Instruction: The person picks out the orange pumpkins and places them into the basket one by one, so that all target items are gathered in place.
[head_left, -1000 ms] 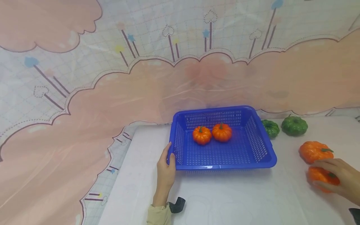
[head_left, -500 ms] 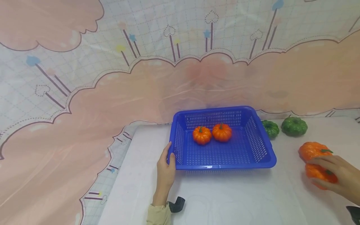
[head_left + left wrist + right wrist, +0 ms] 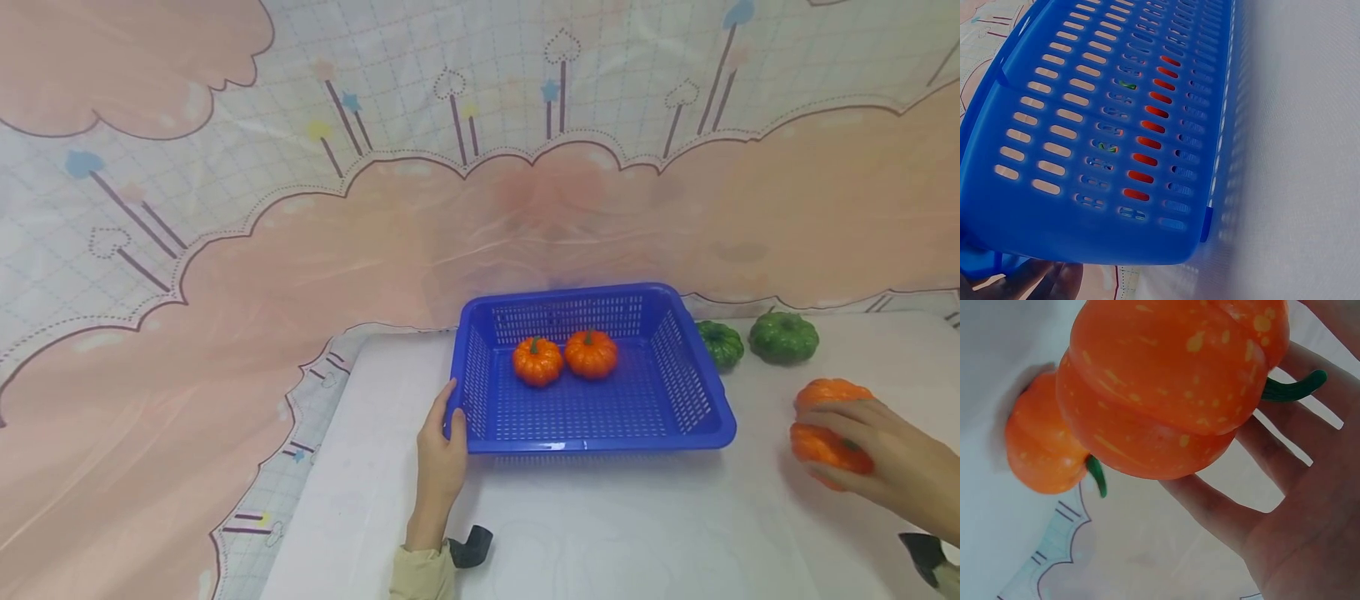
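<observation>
My left hand [image 3: 441, 454] grips the left rim of a blue plastic basket [image 3: 585, 446], its fingertips [image 3: 1054, 278] showing under the rim in the left wrist view. Two small orange pumpkins [image 3: 537, 362] sit inside the basket. Over on the right, my right hand [image 3: 881, 454] holds another orange pumpkin [image 3: 825, 450] between thumb and fingers. In the right wrist view this pumpkin [image 3: 1166, 387] fills the top, its green stem toward the palm. Just behind it lies one more orange pumpkin [image 3: 832, 390], partly hidden by the hand in the head view.
Two green pumpkins [image 3: 784, 337] stand at the back right, one close against the basket's right side. The white tabletop [image 3: 637, 525] spreads under everything. Behind it hangs a pink and white patterned cloth [image 3: 517, 217].
My right hand has moved left and slightly up with the pumpkin it holds, now covering more of the pumpkin behind. The left hand and basket have stayed put.
</observation>
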`<action>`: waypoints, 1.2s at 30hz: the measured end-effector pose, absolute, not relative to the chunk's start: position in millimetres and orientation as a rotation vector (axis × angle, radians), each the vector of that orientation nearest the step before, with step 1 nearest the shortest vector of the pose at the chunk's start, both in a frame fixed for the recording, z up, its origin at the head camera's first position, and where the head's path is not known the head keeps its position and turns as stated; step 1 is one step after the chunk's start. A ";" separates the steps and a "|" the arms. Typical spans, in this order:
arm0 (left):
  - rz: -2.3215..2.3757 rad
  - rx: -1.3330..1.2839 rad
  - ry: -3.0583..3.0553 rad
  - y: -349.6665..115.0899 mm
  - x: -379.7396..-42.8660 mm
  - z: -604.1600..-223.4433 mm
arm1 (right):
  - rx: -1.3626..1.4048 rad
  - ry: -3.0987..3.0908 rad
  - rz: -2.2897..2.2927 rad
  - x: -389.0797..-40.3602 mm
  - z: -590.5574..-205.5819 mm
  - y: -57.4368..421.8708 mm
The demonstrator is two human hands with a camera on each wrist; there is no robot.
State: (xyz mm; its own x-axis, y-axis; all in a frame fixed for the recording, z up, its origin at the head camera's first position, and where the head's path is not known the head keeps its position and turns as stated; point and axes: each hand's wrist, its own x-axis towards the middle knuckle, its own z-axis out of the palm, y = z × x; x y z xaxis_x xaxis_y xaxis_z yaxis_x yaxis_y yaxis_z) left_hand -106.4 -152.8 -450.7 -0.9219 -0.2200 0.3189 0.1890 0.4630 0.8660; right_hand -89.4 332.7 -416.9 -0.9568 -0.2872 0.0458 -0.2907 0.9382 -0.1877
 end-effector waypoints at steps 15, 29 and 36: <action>-1.458 0.014 -2.319 -153.4 -106.1 -452.6 | 0.496 -3.059 0.307 -89.8 -391.7 310.2; -1.451 0.002 -2.318 -155.1 -106.1 -450.9 | 0.552 -2.981 0.341 -94.4 -377.8 289.9; -1.457 0.012 -2.326 -154.6 -106.1 -452.2 | 0.601 -2.934 0.336 -97.8 -372.8 283.9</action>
State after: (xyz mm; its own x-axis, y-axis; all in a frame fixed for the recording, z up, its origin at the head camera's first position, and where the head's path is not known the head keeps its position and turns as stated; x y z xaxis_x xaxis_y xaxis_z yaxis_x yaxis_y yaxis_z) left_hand -106.1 -154.6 -452.2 -0.9223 -0.2125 0.3228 0.1978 0.4581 0.8666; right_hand -97.8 283.9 -372.8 -0.9127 -0.3723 0.1684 -0.4007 0.8961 -0.1909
